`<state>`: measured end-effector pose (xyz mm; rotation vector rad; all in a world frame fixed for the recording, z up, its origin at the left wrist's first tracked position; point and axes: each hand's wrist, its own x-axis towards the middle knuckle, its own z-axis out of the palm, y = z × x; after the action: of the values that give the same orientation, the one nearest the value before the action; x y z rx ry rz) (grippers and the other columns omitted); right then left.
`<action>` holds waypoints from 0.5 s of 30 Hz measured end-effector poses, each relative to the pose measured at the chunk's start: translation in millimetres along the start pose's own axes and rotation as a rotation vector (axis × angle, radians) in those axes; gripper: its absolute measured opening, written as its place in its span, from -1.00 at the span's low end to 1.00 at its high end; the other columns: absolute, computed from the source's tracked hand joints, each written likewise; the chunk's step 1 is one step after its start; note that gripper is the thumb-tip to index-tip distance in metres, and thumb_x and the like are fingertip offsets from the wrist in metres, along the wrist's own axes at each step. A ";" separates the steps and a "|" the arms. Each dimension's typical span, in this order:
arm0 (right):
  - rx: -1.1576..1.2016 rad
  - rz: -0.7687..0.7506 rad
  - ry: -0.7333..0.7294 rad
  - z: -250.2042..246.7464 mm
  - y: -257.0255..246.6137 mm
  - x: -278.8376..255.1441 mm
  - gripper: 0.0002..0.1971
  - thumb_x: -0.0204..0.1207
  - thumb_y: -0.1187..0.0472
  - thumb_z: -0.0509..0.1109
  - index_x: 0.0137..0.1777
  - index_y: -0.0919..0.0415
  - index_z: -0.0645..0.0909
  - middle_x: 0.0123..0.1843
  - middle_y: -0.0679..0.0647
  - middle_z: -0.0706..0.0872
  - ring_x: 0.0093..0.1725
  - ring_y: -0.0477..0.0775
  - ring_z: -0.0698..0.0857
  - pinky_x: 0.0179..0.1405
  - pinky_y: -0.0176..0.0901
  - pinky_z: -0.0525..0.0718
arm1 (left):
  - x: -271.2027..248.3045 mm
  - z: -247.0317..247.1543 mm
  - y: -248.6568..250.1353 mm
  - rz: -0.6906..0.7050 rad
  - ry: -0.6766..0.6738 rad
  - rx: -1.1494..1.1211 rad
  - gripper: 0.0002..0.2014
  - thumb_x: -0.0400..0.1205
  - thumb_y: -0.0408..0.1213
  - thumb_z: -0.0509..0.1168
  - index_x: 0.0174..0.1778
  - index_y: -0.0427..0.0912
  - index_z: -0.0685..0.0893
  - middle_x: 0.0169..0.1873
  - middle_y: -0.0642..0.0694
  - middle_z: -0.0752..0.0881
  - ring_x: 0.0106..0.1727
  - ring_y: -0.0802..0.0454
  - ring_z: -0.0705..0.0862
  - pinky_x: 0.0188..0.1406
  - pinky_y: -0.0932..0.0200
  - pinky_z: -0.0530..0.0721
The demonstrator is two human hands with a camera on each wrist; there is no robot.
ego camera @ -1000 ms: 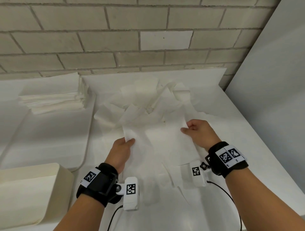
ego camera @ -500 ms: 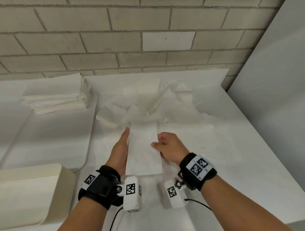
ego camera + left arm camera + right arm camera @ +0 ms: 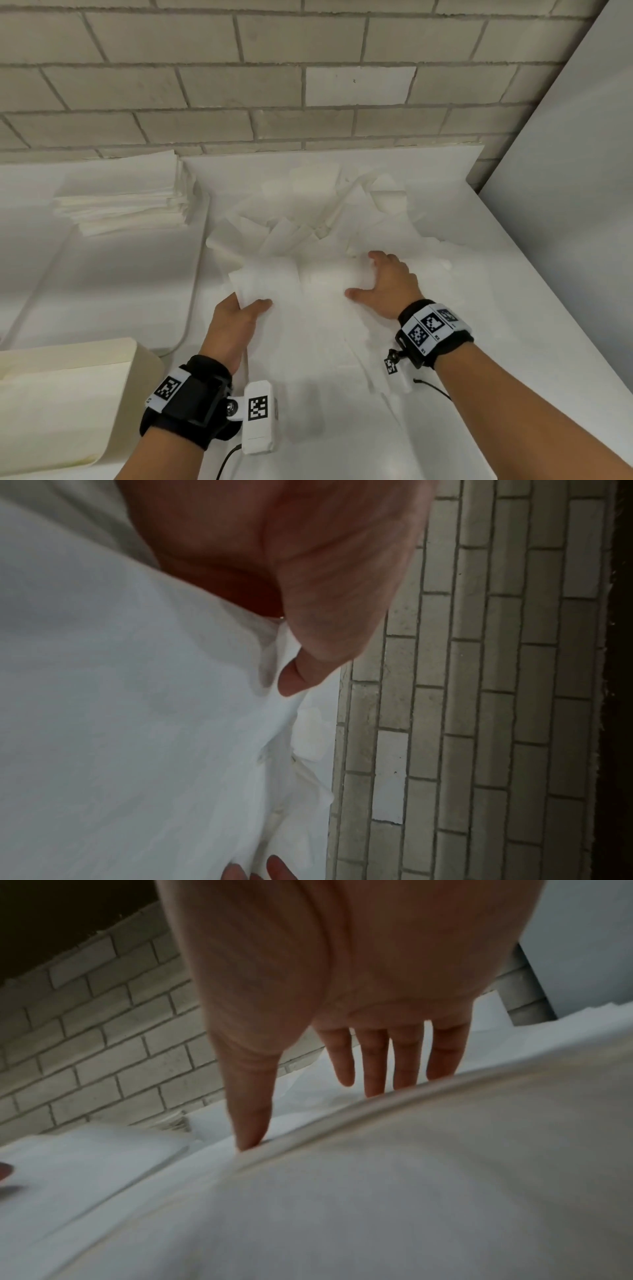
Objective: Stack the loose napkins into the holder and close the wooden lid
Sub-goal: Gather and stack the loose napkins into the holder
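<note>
Left grip (image 3: 236, 322) pinched napkin (image 3: 274, 291) edge on worktop (image 3: 479, 308); right hand (image 3: 390, 284) had released its pinch, fingers flat, smoothing the fold. Holder (image 3: 68, 394) sat near-left, still unfilled.
Left wrist: thumb (image 3: 301, 674) on napkin.
Right wrist: straight fingers (image 3: 373, 1066) pressing paper.

A plain utility or test room rather than a home: a white worktop (image 3: 513, 342) runs up to a bare painted brick wall (image 3: 239, 85), with a smooth grey panel (image 3: 582, 171) closing its right edge.
</note>
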<state>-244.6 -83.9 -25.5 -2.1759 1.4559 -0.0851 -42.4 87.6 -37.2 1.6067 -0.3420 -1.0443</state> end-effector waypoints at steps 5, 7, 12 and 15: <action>-0.131 -0.047 -0.110 -8.0 -3.1 12.0 -0.24 0.30 -0.30 0.57 0.45 -0.05 0.47 0.39 -0.02 0.53 0.42 0.09 0.49 0.41 0.08 0.34 | 6.5 1.2 -0.3 0.028 0.019 0.004 -0.84 0.64 -0.38 0.42 0.12 -0.19 0.78 -0.02 -0.16 0.87 0.05 -0.22 0.84 0.21 -0.26 0.74; -0.177 -0.037 -0.126 -13.8 -5.4 13.8 -0.40 0.30 -0.31 0.56 0.26 -0.05 0.53 0.25 -0.07 0.59 0.32 0.07 0.54 0.31 0.06 0.33 | 6.9 3.2 0.1 0.047 0.008 0.036 -0.82 0.64 -0.38 0.42 0.14 -0.18 0.78 0.00 -0.14 0.87 0.06 -0.19 0.84 0.21 -0.26 0.75; -0.128 -0.060 -0.057 -29.9 2.9 11.7 -0.67 0.43 -0.05 0.55 0.09 0.01 0.58 0.01 -0.09 0.60 0.17 0.07 0.64 0.26 -0.01 0.45 | 8.2 1.2 0.4 0.067 0.022 0.053 -0.83 0.67 -0.39 0.38 0.16 -0.18 0.76 0.01 -0.15 0.87 0.05 -0.16 0.84 0.13 -0.12 0.77; -0.129 -0.082 -0.053 -32.3 7.8 8.4 -0.73 0.42 0.04 0.58 0.05 0.04 0.63 -0.05 -0.09 0.63 0.09 0.07 0.66 0.24 -0.02 0.56 | 10.3 -1.3 0.8 0.074 0.039 0.053 -0.84 0.67 -0.38 0.38 0.14 -0.17 0.77 -0.01 -0.14 0.87 0.05 -0.18 0.83 0.16 -0.16 0.76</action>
<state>-258.2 -105.8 -2.9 -2.3233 1.3765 0.0379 -35.4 81.0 -41.0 1.6473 -0.4027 -0.9534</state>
